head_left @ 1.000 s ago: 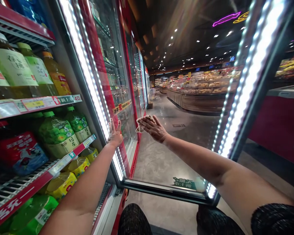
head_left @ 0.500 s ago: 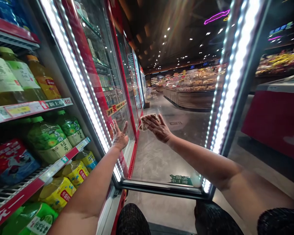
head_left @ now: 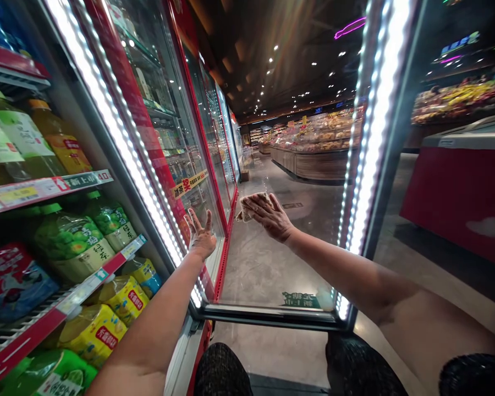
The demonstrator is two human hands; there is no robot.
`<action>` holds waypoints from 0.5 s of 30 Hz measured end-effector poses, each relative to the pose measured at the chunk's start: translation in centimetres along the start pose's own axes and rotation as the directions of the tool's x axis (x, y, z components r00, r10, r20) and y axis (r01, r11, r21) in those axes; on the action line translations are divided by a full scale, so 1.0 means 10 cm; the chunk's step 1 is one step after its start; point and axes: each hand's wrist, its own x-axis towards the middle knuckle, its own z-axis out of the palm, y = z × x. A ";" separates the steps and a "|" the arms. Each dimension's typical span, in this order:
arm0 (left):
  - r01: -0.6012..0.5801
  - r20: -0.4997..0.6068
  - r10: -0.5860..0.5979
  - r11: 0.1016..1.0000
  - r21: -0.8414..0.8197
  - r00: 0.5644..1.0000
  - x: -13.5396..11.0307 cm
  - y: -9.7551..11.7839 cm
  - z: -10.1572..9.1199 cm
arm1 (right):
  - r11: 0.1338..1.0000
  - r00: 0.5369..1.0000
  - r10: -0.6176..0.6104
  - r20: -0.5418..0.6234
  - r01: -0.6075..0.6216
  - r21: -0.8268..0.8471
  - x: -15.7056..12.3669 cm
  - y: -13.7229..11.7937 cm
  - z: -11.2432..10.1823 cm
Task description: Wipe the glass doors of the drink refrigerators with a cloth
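Note:
An open glass cooler door [head_left: 272, 313], lit by bright LED strips along both sides, stands in front of me. My right hand [head_left: 274, 220] presses a crumpled beige cloth [head_left: 249, 206] against the pane, fingers laid over it and pointing left. To the left, my left hand [head_left: 201, 239] has its fingers spread and holds nothing. It appears to rest on the pane near the left light strip, though the palm side is hidden. A small green sticker [head_left: 301, 300] with reversed writing is low on the glass.
Shelves of bottled drinks [head_left: 76, 236] stand close on my left, with a price rail [head_left: 86, 286] jutting out. Red-framed coolers [head_left: 226, 181] run on beyond the glass. A red chest [head_left: 457, 203] is at right, and a wooden produce stand [head_left: 309, 164] farther back.
My view has turned slightly, so the door's light strips sit farther left in the picture. My right hand and the cloth have shifted slightly right relative to the door; my left hand stays spread.

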 end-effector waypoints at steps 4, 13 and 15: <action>0.004 -0.014 -0.004 1.000 -0.013 1.000 -0.05 0.10 0.10 | 0.999 0.999 -0.050 -0.019 0.050 0.020 -0.21 -0.07 0.02; -0.050 -0.065 0.045 0.996 -0.079 0.997 -0.07 0.32 0.17 | 0.997 0.999 0.032 -0.025 -0.034 -0.064 -0.40 0.19 -0.17; -0.099 -0.102 0.088 0.990 -0.100 0.991 -0.01 0.42 0.16 | 0.992 0.995 0.083 -0.052 -0.087 -0.088 -0.41 0.22 -0.20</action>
